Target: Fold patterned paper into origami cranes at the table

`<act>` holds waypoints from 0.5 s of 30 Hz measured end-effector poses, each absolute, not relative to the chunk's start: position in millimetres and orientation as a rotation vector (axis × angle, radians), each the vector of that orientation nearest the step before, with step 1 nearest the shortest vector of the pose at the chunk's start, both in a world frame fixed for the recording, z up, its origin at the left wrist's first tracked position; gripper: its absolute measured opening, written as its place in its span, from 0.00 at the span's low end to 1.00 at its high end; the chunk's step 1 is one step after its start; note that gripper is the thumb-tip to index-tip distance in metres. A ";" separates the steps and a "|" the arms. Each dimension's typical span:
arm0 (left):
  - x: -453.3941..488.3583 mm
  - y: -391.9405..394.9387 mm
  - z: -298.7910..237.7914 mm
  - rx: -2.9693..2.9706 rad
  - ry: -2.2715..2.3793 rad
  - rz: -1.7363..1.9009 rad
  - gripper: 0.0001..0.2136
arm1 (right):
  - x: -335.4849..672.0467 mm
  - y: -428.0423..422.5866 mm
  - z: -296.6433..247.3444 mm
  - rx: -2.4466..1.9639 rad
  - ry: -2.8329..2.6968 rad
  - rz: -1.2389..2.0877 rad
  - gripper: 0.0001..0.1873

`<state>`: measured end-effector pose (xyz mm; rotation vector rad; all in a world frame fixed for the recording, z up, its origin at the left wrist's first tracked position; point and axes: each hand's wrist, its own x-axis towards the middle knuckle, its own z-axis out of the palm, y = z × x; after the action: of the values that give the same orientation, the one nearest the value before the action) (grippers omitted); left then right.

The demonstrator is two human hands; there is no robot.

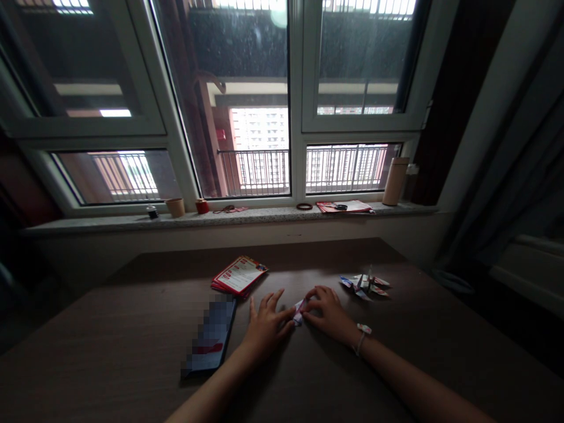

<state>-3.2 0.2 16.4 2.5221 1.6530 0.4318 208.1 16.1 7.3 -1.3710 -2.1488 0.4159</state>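
A small piece of folded paper (298, 319), whitish with pink and blue print, lies on the dark wooden table between my two hands. My left hand (267, 324) has its thumb and index finger closed on the paper's left edge, while its other fingers are spread above the table. With bent fingers and thumb, my right hand (328, 311) grips the right side and top of the same paper. A bracelet (363, 332) circles my right wrist. Several folded paper pieces (365, 284) with pointed tips sit in a cluster beyond my right hand.
Left of my left hand lies a phone or tablet (227, 329), partly pixelated. Behind it is a stack of red-bordered printed sheets (240, 276). The windowsill (264, 215) holds a cup (175, 207), a red jar (201, 205), scissors on papers (341, 207) and a tall bottle (395, 181).
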 end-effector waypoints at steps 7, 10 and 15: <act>-1.6 -0.2 15.2 2.551 1.595 0.559 0.13 | 208.2 18.8 4.1 -1.372 -2.129 0.402 0.09; -3.0 0.6 15.8 2.505 1.609 0.514 0.13 | 208.3 19.7 1.8 -1.368 -2.122 0.405 0.09; -6.4 1.5 17.1 2.458 1.635 0.465 0.11 | 210.5 20.2 2.6 -1.355 -2.131 0.417 0.10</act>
<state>-6.4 1.5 17.1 2.4582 1.6347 0.4649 210.5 20.2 2.6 -1.3553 -2.1310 0.4169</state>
